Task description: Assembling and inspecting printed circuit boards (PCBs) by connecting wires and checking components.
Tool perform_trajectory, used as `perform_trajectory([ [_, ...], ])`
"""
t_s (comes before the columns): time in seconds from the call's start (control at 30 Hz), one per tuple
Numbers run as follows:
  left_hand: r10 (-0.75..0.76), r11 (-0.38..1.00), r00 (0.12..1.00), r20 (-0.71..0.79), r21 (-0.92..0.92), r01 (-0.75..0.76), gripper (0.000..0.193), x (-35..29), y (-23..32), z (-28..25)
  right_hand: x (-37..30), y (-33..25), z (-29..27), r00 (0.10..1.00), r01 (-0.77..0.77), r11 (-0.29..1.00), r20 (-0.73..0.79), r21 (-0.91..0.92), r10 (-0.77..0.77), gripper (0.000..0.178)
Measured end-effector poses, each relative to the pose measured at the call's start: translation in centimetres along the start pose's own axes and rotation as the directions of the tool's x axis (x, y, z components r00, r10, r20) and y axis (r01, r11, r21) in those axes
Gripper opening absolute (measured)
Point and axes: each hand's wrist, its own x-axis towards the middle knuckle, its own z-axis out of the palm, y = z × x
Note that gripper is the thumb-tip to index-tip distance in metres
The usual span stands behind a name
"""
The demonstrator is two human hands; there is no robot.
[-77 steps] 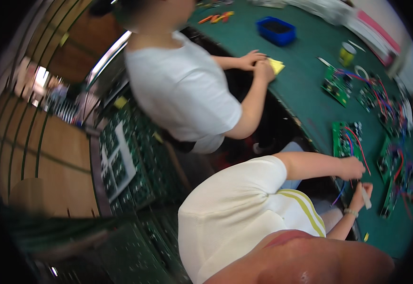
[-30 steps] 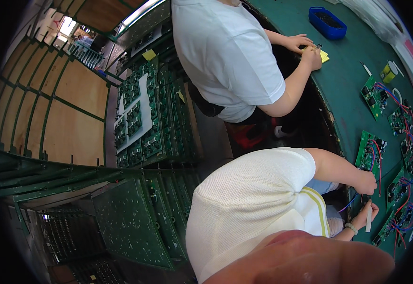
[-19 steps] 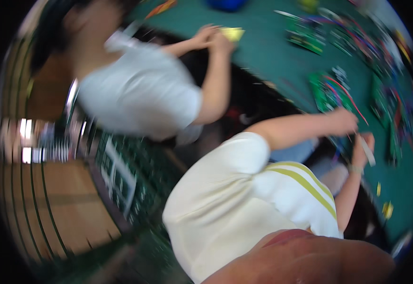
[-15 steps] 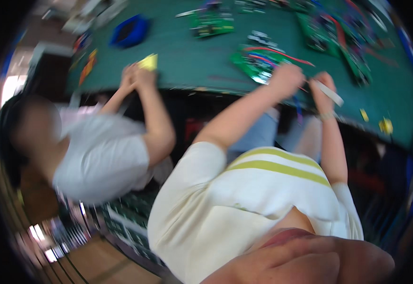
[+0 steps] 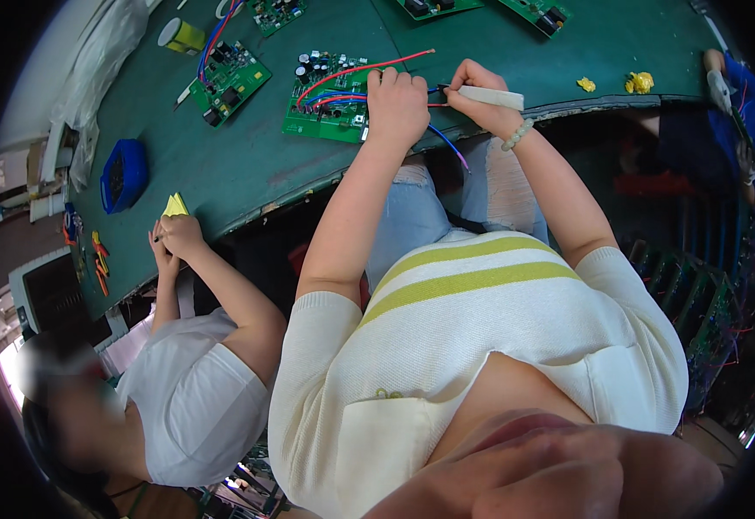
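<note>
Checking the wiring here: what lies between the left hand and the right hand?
In the head view, a blue wire and a red wire show between the left hand and the right hand, above the green tabletop.

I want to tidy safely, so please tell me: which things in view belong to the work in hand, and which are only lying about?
Seemingly in use:
- circuit board at left hand
- red wire
- blue wire
- pale strip in right hand

Apparently lying about:
- blue tray
- yellow can
- yellow bits
</note>
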Motion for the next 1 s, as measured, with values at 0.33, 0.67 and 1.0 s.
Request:
perform_trajectory([
  [0.33, 0.011, 0.998, 0.998, -0.058, -0.055, -0.014, 0.006, 0.1, -0.1, -0.2, 1.0, 0.0, -0.2, 0.999, -0.053, 0.998, 0.008, 0.038, 0.053, 0.017],
  [0.67, 0.06, 0.987, 0.986, -0.156, -0.14, -0.082, 0.006, -0.5, 0.1, -0.6, 1.1, 0.1, 0.3, 0.998, 0.048, 0.996, 0.03, -0.071, -0.046, 0.018],
  [1.0, -0.108, 0.944, 0.928, -0.356, -0.33, -0.017, 0.04, -2.1, -4.3, -7.3, 0.7, -0.9, -0.3, 0.943, -0.152, 0.781, -0.147, 0.605, 0.297, 0.023],
])
